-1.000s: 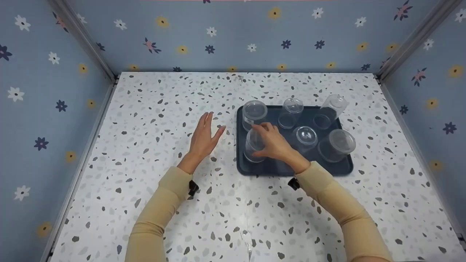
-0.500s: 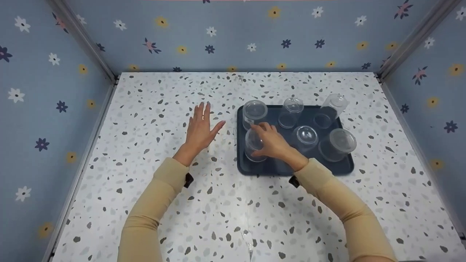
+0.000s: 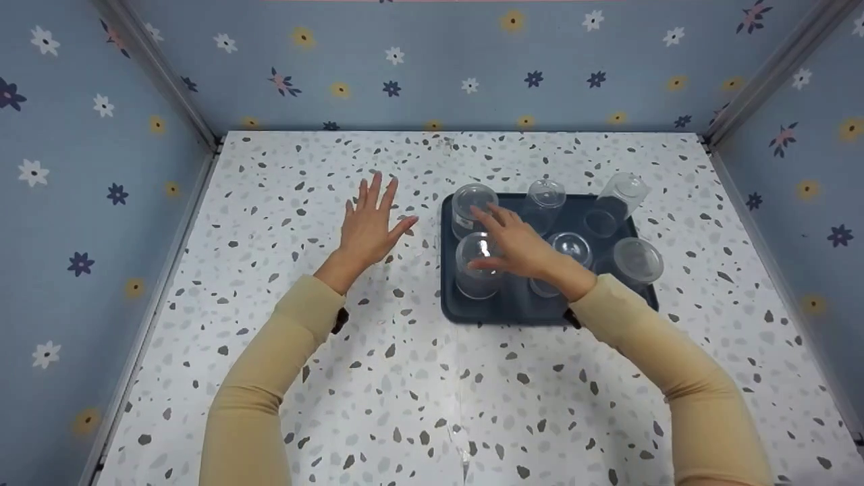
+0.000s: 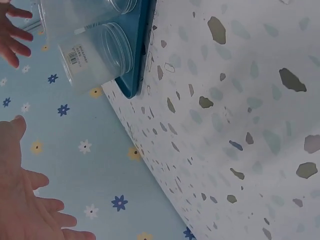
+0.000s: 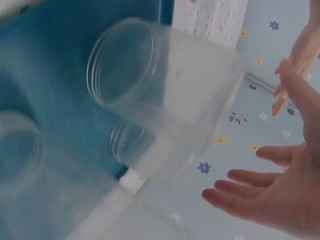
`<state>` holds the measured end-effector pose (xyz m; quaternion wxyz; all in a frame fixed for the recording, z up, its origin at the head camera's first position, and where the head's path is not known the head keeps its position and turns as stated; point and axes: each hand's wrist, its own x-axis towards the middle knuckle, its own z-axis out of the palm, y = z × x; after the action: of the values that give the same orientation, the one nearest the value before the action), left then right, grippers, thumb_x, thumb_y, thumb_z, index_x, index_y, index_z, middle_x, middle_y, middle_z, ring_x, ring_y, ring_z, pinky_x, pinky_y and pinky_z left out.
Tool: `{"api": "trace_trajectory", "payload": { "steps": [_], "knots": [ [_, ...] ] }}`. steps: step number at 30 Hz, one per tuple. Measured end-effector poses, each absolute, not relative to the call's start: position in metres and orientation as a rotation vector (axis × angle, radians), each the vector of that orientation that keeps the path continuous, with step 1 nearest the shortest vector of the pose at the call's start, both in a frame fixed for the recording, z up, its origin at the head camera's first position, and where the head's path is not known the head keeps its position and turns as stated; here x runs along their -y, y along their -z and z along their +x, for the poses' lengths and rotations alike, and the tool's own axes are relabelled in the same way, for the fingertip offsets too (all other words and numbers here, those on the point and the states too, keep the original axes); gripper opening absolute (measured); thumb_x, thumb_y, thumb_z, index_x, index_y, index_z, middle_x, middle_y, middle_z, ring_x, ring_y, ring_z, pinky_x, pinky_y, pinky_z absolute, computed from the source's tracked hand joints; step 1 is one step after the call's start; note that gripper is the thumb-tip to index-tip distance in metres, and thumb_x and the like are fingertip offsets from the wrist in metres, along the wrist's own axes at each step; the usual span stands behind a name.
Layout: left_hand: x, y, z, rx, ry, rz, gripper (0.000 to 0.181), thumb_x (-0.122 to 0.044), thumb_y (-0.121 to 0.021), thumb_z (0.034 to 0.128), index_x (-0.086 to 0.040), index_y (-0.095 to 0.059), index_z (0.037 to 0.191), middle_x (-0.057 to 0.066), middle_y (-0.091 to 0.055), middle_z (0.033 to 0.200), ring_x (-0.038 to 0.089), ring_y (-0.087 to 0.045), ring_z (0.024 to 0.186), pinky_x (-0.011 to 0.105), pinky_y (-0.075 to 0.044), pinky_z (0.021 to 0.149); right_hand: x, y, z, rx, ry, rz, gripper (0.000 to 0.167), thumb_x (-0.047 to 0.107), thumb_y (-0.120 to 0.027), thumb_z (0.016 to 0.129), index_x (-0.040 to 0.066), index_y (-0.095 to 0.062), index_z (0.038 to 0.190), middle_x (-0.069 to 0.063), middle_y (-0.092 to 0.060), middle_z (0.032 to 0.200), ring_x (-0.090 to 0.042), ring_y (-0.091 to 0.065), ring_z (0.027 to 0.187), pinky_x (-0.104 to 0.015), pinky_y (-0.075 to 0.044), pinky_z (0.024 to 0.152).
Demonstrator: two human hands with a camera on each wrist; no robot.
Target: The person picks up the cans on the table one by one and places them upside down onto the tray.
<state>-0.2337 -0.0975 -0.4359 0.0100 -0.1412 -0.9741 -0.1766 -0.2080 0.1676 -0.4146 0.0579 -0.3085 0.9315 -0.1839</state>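
A dark blue tray [image 3: 506,312] carries several clear plastic jars, which stand mouth-down. My right hand [image 3: 523,248] hovers by the top of the front-left jar [image 3: 476,282]. Its fingers are spread, and the right wrist view shows a gap between the hand [image 5: 270,192] and that jar [image 5: 200,80]. Behind it stands the back-left jar [image 3: 466,219], whose white barcode label [image 4: 76,57] shows in the left wrist view. Left of the tray, my left hand [image 3: 366,233] is held with fingers spread and holds nothing.
On the tray also stand a tall back-middle jar [image 3: 545,196], a tall back-right jar [image 3: 624,192], a front-middle jar [image 3: 570,248] and a front-right jar [image 3: 638,262]. Flower-patterned panels [image 3: 432,61] wall in the speckled table [image 3: 304,169].
My right hand has let go of the front-left jar and lifted slightly up and right. The left hand has moved a little farther forward, its fingers spreading wider.
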Motion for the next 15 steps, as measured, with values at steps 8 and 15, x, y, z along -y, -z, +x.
{"api": "trace_trajectory", "payload": {
  "steps": [8,15],
  "knots": [
    [0.099,0.421,-0.243,3.111,0.402,-0.448,0.076,-0.059,-0.033,0.0873,-0.016,-0.006,0.144,0.009,0.002,0.148,0.034,0.001,0.132,0.058,-0.01,0.1,-0.189,0.381,-0.229,-2.918,0.452,-0.866,0.07,0.05,-0.046,0.086,0.015,-0.022,0.142,-0.015,-0.013,0.145,-0.034,-0.011,0.131,-0.057,-0.015,0.099],
    [0.098,0.409,-0.248,3.142,0.4,-0.4,0.078,-0.06,-0.033,0.0863,-0.016,-0.004,0.144,0.01,0.003,0.148,0.035,0.004,0.132,0.059,-0.008,0.099,-0.211,0.371,-0.25,-3.01,0.356,-0.675,0.068,0.052,-0.039,0.089,0.014,-0.019,0.142,-0.015,-0.008,0.146,-0.034,-0.004,0.132,-0.057,-0.008,0.1]
  ]
}}
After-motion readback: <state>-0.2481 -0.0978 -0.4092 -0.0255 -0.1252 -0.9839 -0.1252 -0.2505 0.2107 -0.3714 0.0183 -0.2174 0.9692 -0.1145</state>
